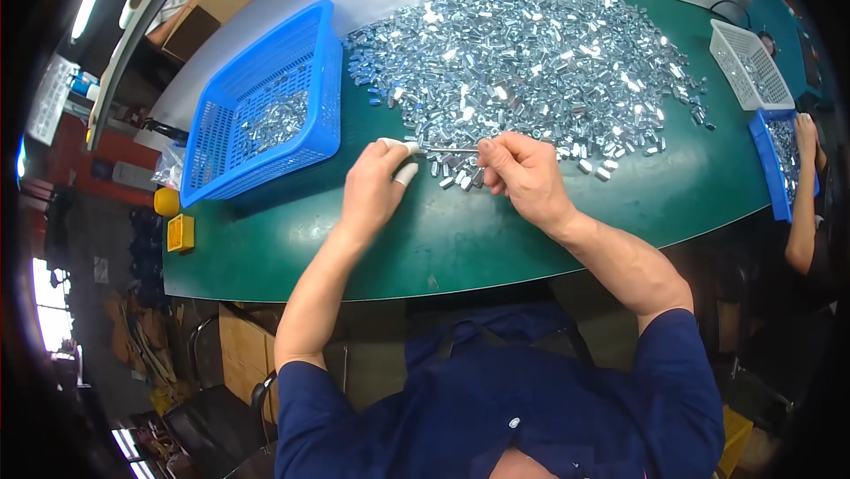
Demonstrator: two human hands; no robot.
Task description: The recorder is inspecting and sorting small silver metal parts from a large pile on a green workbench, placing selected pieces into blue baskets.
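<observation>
My right hand (529, 180) grips a thin metal rod (449, 150), held about level and pointing left. The rod's far tip meets the fingertips of my left hand (372, 185), which wears white finger covers (405, 173). Its thumb and fingers are closed in a pinch; what lies between them is too small to make out. Just beyond both hands spreads a large heap of small shiny metal pieces (540, 63), short and block-like. Several loose pieces (465, 181) lie between my hands on the green tabletop (372, 258).
A blue perforated basket (332, 81) with metal pieces inside stands to the left. Small yellow containers (181, 233) sit at the left edge. On the right are a white basket (753, 72), a blue tray (763, 156) and another person's arm (804, 178). Cardboard box (221, 1) beyond.
</observation>
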